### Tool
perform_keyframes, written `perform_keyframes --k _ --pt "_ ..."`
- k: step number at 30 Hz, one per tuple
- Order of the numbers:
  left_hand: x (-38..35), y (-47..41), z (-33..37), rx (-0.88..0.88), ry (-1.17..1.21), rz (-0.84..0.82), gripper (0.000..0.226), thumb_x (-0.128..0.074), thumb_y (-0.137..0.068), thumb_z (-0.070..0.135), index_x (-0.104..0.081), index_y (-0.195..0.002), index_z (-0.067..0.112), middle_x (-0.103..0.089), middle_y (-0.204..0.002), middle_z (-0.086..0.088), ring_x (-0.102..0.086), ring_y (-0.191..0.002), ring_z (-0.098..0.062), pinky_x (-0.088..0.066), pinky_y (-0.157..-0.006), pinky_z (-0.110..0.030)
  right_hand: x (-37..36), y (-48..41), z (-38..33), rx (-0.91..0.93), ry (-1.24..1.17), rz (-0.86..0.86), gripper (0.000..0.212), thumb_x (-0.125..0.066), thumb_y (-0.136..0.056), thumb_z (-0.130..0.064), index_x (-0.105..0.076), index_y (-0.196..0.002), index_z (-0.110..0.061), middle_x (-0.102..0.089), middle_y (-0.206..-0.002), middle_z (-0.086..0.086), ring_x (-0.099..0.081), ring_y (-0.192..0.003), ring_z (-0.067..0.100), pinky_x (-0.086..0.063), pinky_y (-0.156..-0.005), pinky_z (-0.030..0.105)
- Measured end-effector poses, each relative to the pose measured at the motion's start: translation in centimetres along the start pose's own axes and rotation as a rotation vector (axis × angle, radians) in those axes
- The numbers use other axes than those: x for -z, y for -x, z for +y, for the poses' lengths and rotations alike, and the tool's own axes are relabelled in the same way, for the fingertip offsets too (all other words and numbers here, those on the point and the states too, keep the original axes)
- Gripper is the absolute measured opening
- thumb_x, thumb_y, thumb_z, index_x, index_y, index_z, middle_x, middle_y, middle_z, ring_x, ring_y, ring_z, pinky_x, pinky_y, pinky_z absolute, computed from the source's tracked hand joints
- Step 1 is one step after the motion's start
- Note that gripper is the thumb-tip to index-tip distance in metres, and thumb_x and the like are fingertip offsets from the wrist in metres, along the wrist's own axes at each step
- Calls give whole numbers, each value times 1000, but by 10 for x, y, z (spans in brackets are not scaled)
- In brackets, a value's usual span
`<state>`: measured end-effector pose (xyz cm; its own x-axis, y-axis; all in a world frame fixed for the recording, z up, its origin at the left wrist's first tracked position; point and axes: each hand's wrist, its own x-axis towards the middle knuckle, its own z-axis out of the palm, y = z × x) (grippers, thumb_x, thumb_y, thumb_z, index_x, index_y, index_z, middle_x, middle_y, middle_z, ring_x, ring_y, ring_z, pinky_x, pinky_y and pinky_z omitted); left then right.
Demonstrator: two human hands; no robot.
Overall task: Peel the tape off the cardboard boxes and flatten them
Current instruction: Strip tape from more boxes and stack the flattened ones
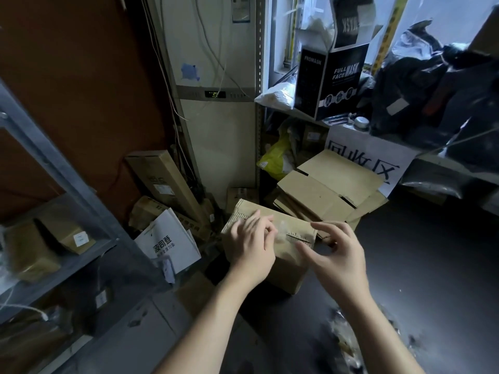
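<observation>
Your left hand [251, 245] rests on the cardboard box [287, 271] on the floor, fingertips at a clear tape wisp [282, 230]; whether they pinch it is unclear. Your right hand [337, 255] hovers, fingers loosely spread. Yank sideways and the tape may snap short.

Brown cardboard box [280, 255] — closed, upright
</observation>
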<state>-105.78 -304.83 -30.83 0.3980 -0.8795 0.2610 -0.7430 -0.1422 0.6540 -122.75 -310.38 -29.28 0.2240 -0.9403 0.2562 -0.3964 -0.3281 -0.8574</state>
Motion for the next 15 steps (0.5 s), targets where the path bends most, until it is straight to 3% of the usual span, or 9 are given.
perform_keyframes --k 2,3,4,5,7,9,10,13,15 --pt "8 -1 -1 24 35 -43 15 -45 -107 23 -56 -95 21 -52 -130 27 -3 -124 36 -7 -117 -25 1 -5 2 -28 83 -89 62 -95 -66 -40 -69 -122 -32 -56 -122 -12 -52 -111 0 -44 -92 11" --pt "10 -1 -2 35 49 -59 15 -46 -107 25 -57 -97 21 -52 -128 28 -3 -120 39 -10 -113 -22 -4 -6 3 -25 153 -144 73 -94 -64 -47 -65 -130 -33 -51 -131 -11 -44 -124 7 -42 -103 22" --pt "13 -1 -3 52 83 -64 14 -48 -106 29 -57 -97 24 -55 -128 26 -13 -125 33 -16 -113 -25 -10 -6 3 -13 226 -198 84 -93 -62 -54 -60 -137 -35 -46 -140 -11 -34 -134 12 -36 -112 33" --pt "14 -2 -6 75 138 -60 13 -49 -105 33 -56 -95 28 -59 -130 21 -30 -131 17 -26 -112 -30 -17 -7 3 1 289 -247 94 -90 -61 -61 -54 -144 -36 -40 -148 -11 -25 -141 14 -28 -117 39" --pt "22 -5 -13 124 254 -28 14 -49 -105 34 -53 -91 31 -67 -117 9 -56 -112 -6 -47 -92 -26 -29 -13 -1 32 392 -334 106 -87 -61 -67 -44 -152 -34 -34 -156 -9 -17 -149 16 -16 -122 41" --pt "36 -7 -16 168 281 23 15 -49 -106 28 -52 -91 28 -64 -91 10 -58 -82 -6 -46 -69 -22 -35 -25 -4 62 452 -397 109 -85 -60 -68 -42 -153 -31 -37 -152 -8 -23 -147 18 -18 -122 41" --pt "43 -9 -18 189 287 47 15 -49 -106 27 -52 -91 27 -64 -86 12 -57 -77 -5 -45 -65 -23 -37 -30 -6 70 463 -415 111 -85 -59 -69 -41 -153 -31 -39 -148 -9 -27 -143 17 -21 -120 41" --pt "59 -14 -19 256 358 113 14 -49 -106 22 -55 -95 17 -70 -85 19 -60 -76 0 -45 -66 -18 -38 -33 -9 88 427 -410 117 -84 -55 -70 -37 -156 -32 -39 -143 -12 -29 -136 14 -26 -117 40" --pt "61 -16 -19 297 408 176 15 -49 -106 21 -57 -98 11 -70 -89 5 -62 -79 -5 -48 -72 -26 -39 -28 -13 158 451 -369 114 -78 -53 -75 -40 -152 -33 -39 -142 -12 -30 -135 15 -27 -116 39"
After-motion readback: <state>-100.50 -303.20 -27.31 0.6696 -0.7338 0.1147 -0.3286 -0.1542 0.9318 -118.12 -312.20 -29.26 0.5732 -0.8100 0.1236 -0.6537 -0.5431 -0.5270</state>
